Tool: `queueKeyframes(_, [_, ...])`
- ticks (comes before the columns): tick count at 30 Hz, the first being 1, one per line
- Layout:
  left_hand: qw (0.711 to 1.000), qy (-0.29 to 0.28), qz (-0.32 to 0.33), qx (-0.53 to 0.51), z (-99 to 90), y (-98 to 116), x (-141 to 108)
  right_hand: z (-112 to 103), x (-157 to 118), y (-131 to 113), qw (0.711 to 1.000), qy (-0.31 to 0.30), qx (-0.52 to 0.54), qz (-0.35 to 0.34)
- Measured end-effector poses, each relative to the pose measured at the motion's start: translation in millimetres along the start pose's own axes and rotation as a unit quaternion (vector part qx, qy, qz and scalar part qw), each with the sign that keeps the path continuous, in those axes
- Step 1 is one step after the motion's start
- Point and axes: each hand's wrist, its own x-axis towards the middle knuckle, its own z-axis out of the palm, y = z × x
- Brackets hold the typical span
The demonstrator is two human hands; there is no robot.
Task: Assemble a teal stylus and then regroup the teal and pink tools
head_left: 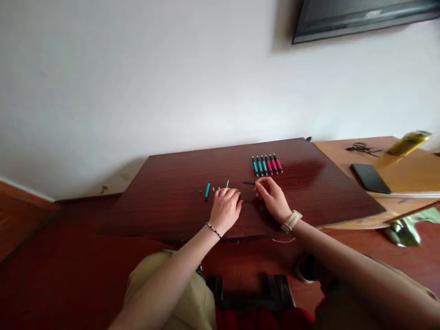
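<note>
My right hand (270,195) pinches a slim black pen part (249,183), its tip pointing left just above the table. Palm down, my left hand (226,204) rests on the dark table with its fingers reaching over small parts. A thin white pen refill (227,183) shows just beyond those fingers, and a small pale piece (213,189) lies beside them. Left of this hand is a turquoise pen barrel (207,191) with a black end, and near it a tiny turquoise piece (200,191). Whatever lies beneath the left fingers is hidden.
Several turquoise and pink pens (267,165) lie in a row behind my right hand. The dark table (178,174) stands against a white wall. To its right, a wooden surface holds a black phone (370,178), a cable (360,147) and a yellow can (409,143).
</note>
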Motion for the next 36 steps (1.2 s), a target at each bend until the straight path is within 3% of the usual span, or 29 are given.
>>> queueKeyframes(20, [1.000,0.006,0.005,-0.006,3.3,-4.1,2.0,0.3,-1.1,-2.1,1.000,-0.012,-0.005,0.015])
queueKeyframes(30, [0.991,0.095,-0.018,-0.097,-3.1,-19.0,7.4,-1.6,-2.5,-4.4,0.999,-0.035,-0.001,0.028])
queueKeyframes(36, [0.989,0.110,-0.012,-0.098,-10.0,-20.4,8.3,-2.3,-2.4,-6.3,0.999,-0.042,-0.016,0.023])
